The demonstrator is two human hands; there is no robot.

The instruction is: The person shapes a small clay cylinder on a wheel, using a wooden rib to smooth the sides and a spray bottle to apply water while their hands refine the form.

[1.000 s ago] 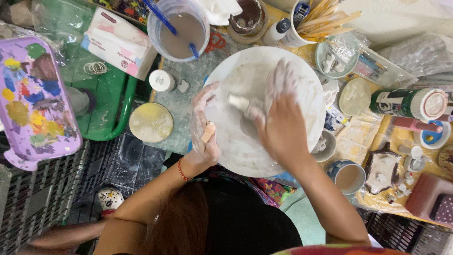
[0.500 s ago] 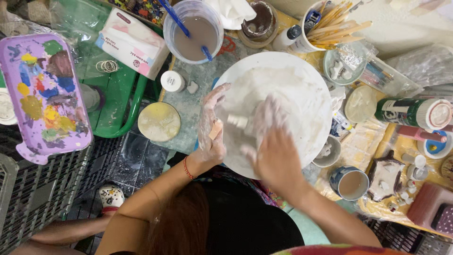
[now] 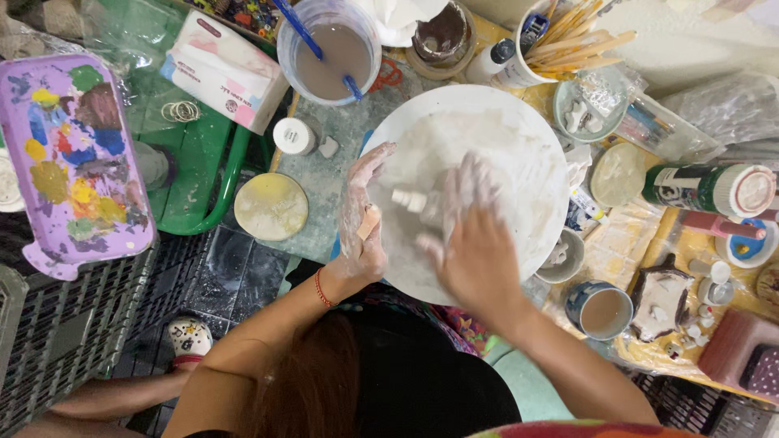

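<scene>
While both hands press on the white disc [image 3: 495, 162], left hand [image 3: 363, 219] flat-fingered, right hand [image 3: 471, 243] spread wide, its surface looks smeared, unfinished.

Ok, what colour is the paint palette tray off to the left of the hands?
The palette tray is lilac purple, blotched with yellow, blue, green, brown and red paint; seen in the head view.

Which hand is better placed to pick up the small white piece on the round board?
Probably the right hand: its fingers reach the small white piece on the round white board. The left hand rests at the board's left edge, a tan strip against its palm.
</scene>
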